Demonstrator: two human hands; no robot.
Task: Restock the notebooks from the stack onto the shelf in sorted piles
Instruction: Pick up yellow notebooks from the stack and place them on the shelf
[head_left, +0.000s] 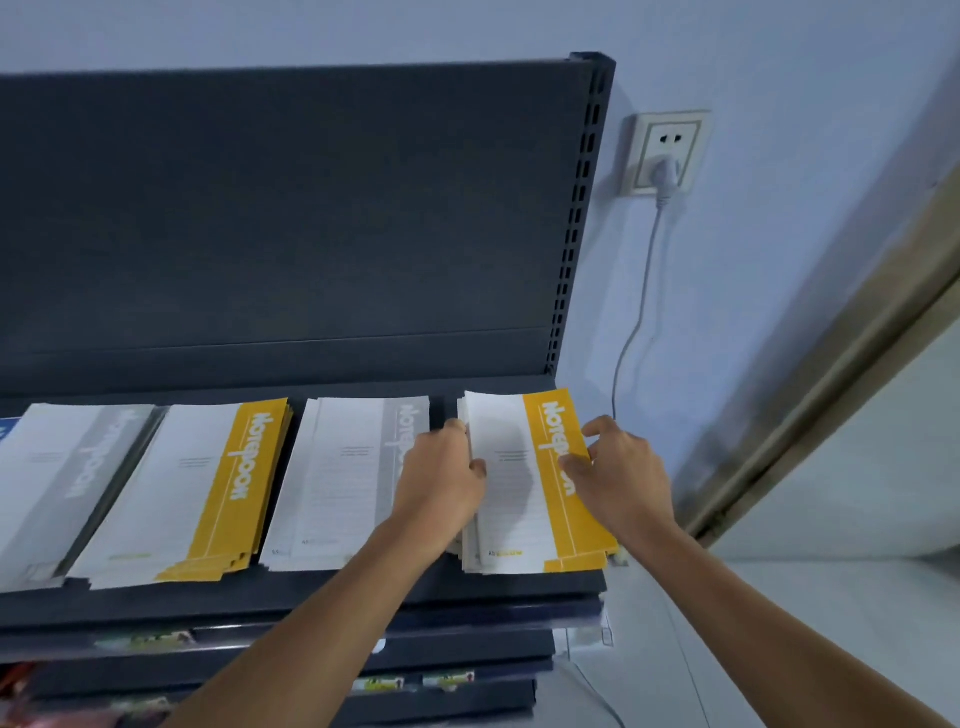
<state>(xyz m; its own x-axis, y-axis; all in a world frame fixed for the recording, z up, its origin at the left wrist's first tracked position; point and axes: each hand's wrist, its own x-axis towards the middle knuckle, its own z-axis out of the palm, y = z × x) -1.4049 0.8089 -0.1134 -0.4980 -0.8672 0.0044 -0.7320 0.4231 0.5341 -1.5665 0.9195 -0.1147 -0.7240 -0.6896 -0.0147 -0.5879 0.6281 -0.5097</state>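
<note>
The notebook (511, 499) is lying between the hands, long axis pointing away; left hand (441, 483) and right hand (623, 483) are gripping its sides.

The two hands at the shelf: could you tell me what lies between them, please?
Head view: the rightmost yellow notebook, gripped by left hand and right hand.

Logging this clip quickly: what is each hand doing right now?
Left hand: grips the left edge of the rightmost notebook pile.
Right hand: pinches the pile's right edge, thumb on top.
</note>
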